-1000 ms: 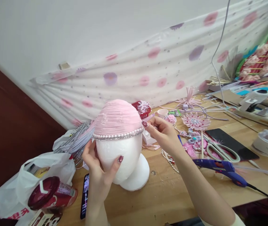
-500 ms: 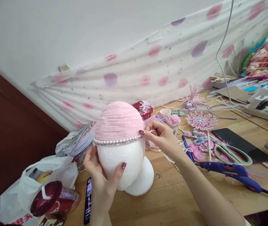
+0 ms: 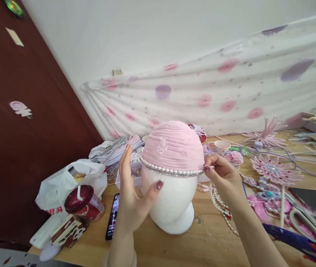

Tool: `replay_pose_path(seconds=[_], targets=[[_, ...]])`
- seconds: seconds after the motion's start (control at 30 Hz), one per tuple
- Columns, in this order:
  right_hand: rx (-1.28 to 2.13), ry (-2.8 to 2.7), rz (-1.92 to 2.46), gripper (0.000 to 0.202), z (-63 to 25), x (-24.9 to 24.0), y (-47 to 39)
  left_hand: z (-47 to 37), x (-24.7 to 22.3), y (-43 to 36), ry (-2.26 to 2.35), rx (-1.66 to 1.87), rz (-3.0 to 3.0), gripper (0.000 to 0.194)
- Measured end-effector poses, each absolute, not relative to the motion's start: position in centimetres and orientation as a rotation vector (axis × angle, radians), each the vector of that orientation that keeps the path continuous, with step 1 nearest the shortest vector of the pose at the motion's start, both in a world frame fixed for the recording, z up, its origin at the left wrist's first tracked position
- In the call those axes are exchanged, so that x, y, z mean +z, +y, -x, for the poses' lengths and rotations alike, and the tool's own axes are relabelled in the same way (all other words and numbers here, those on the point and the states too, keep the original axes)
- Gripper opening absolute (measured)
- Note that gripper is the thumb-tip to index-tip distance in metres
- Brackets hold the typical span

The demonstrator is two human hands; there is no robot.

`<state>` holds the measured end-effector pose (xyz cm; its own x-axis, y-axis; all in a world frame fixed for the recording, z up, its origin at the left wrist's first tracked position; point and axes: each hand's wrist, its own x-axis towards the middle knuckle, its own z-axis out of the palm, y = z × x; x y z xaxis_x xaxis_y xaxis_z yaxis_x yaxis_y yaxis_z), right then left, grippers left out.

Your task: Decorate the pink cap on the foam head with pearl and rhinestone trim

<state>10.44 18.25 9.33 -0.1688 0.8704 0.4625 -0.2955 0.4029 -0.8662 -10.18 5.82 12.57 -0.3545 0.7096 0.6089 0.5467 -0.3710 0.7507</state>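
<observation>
A white foam head (image 3: 171, 196) stands on the table, wearing a cap of pink pleated strips (image 3: 174, 146). Around the cap's lower edge runs a white pearl string (image 3: 171, 170), with a silver glittering band just below it. My right hand (image 3: 223, 176) pinches the pearl string between thumb and fingertips at the cap's right edge. On the left side of the head, my left hand (image 3: 135, 200) is open, thumb and fingers spread; whether it touches the foam I cannot tell.
Left are a plastic bag (image 3: 71, 181), a red cup (image 3: 84, 202) and a phone (image 3: 113, 217). Right lie loose pearl strings (image 3: 219, 202), a pink flower on a stick (image 3: 276, 170), scissors (image 3: 308, 222) and a blue glue gun (image 3: 293, 239). Behind stands a pink cup (image 3: 222, 146).
The view has swung left, showing more of the brown door. The head has turned slightly. My left fingers have spread away from its side, while my right hand keeps pinching the pearl string.
</observation>
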Motion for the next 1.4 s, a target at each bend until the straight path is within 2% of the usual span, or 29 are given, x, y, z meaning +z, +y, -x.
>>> replay_pose_path(seconds=[0.1,0.17,0.43,0.97,1.4], targets=[[1.097,-1.382,0.574,0.04,-10.5,9.3,18.5,11.7,15.6,7.3,1.508,1.802,-1.944,0.066],[1.093,-1.385,0.57,0.041,-10.5,9.4,18.5,12.2,17.8,8.2,1.386,1.655,-2.098,0.062],[1.173,-1.379,0.55,0.045,-10.1,9.9,18.1,12.6,23.1,10.2,1.222,1.003,-2.443,0.067],[1.285,-1.404,0.534,0.043,-10.3,9.5,18.5,13.0,22.8,10.8,1.284,0.904,-2.487,0.086],[1.301,-1.402,0.524,0.044,-10.3,9.7,18.4,13.3,22.6,10.8,1.188,0.918,-2.352,0.091]])
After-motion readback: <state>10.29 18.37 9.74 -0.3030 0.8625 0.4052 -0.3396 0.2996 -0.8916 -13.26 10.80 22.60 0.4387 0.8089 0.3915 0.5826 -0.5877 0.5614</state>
